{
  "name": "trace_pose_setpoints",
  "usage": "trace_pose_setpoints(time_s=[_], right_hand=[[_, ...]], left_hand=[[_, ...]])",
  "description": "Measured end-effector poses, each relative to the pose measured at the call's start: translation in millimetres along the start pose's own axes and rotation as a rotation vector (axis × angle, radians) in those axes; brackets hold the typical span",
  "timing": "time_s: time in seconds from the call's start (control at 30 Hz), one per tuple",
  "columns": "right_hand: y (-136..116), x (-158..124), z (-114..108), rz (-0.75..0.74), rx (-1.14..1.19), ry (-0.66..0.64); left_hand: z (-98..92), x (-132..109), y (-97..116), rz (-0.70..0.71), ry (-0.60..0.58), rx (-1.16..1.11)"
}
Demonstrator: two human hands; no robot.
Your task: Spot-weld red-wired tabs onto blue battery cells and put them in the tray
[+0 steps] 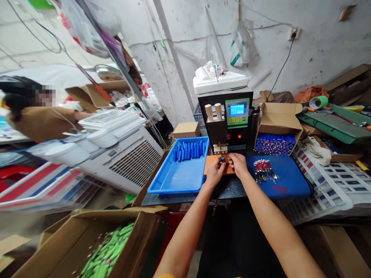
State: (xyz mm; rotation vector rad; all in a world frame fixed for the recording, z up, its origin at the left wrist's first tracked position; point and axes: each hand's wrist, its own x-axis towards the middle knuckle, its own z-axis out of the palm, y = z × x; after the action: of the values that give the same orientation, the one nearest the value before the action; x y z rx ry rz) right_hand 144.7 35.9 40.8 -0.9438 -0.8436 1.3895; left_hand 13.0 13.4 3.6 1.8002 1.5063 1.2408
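At the orange work plate (pixel 209 164) in front of a black spot welder (pixel 232 135), my left hand (pixel 214 172) is closed around a small blue battery cell (pixel 222 158), its end pointing up under the electrodes (pixel 220 147). My right hand (pixel 238 164) is pinched close beside the cell; what its fingertips hold is too small to make out. To the left, a blue tray (pixel 174 181) holds several blue cells (pixel 189 150) at its far end. Red and black wire leads (pixel 264 171) with white plugs lie on a blue case (pixel 292 181) to the right.
A cardboard box (pixel 279 116) packed with blue cells stands right of the welder. A white basket (pixel 324 189) is at far right. Bottom left, a carton (pixel 145 235) holds green cells. An air cooler (pixel 130 158) and another person (pixel 40 119) are at left.
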Motion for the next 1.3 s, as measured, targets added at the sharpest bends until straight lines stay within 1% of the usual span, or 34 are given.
trace_pose_setpoints(time_s=[0.17, 0.33, 0.67, 0.83, 1.03, 1.23, 1.3], right_hand=[[1.5, -1.7, 4.6, -0.003, 0.034, -0.010], [2.2, -1.9, 7.1, 0.012, 0.052, 0.006], [4.6, -0.3, 14.0, -0.048, -0.012, 0.008], [11.2, 4.4, 16.0, -0.057, -0.112, 0.049], [18.3, 6.6, 17.5, -0.105, -0.177, 0.080], [18.0, 6.8, 15.0, -0.090, -0.147, 0.043], [17.0, 7.1, 12.7, -0.089, -0.144, 0.049]], left_hand=[[0.8, -2.8, 2.7, 0.006, 0.017, 0.010], [1.4, -0.1, 4.1, -0.011, 0.029, 0.016], [0.7, 4.2, 7.0, -0.035, 0.040, -0.019], [-0.2, 4.0, 7.2, -0.034, 0.037, -0.035], [-0.8, 4.9, 4.3, -0.039, 0.033, -0.039], [-1.2, 5.3, 3.5, -0.035, 0.038, 0.023], [-1.5, 5.0, 4.4, -0.040, 0.039, 0.038]])
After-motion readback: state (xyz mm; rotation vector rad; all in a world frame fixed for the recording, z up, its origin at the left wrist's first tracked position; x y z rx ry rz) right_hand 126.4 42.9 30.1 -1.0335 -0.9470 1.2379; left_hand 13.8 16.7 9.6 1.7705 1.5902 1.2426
